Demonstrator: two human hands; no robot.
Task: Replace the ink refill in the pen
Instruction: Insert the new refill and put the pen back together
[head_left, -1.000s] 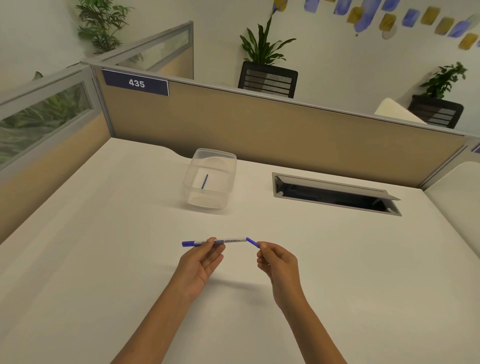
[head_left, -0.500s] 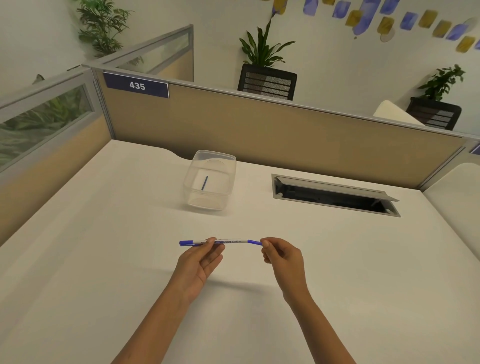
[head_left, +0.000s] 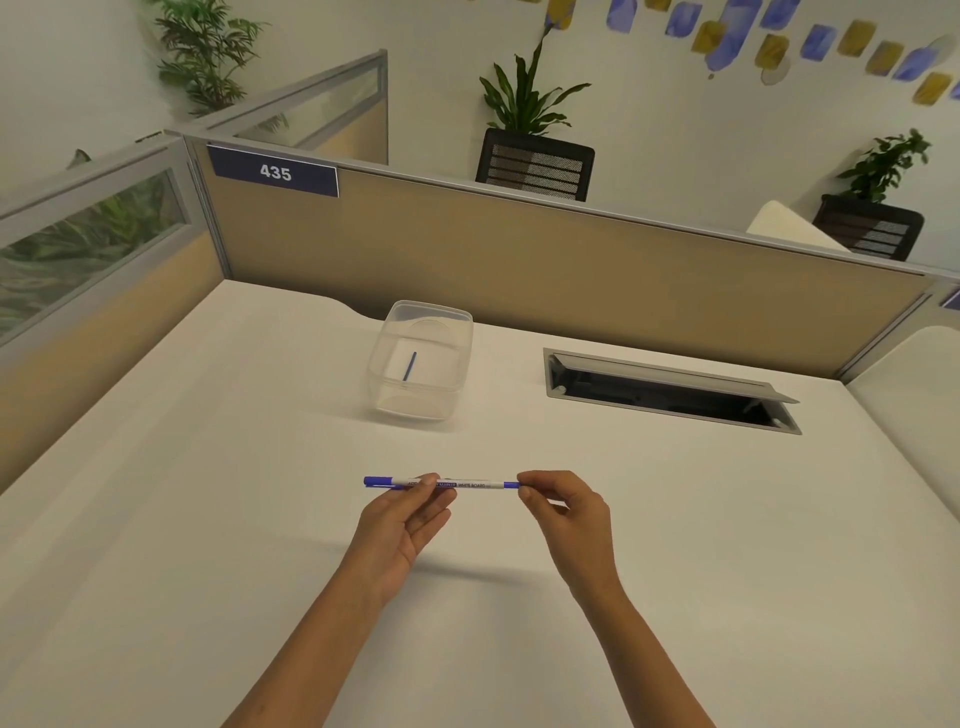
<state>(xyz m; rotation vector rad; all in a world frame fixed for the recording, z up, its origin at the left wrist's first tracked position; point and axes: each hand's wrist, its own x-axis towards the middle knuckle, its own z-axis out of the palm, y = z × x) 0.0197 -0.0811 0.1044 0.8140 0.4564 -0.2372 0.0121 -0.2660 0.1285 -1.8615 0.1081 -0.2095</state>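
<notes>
A slim white pen (head_left: 470, 485) with blue ends is held level above the white desk (head_left: 208, 519). My left hand (head_left: 405, 519) grips its barrel left of the middle, thumb on top. My right hand (head_left: 563, 506) pinches the blue end piece at the pen's right end, which sits in line with the barrel. A thin blue refill (head_left: 409, 366) lies inside a clear plastic container (head_left: 421, 358) farther back on the desk.
A cable hatch (head_left: 670, 389) with its lid raised is set into the desk at the back right. Beige partition walls (head_left: 519, 260) close the desk at the back and left. A second desk (head_left: 909, 395) adjoins at the right.
The blue end piece in my right hand, tilted off the barrel a second ago, now sits straight in line with the pen. My left hand has hardly moved.
</notes>
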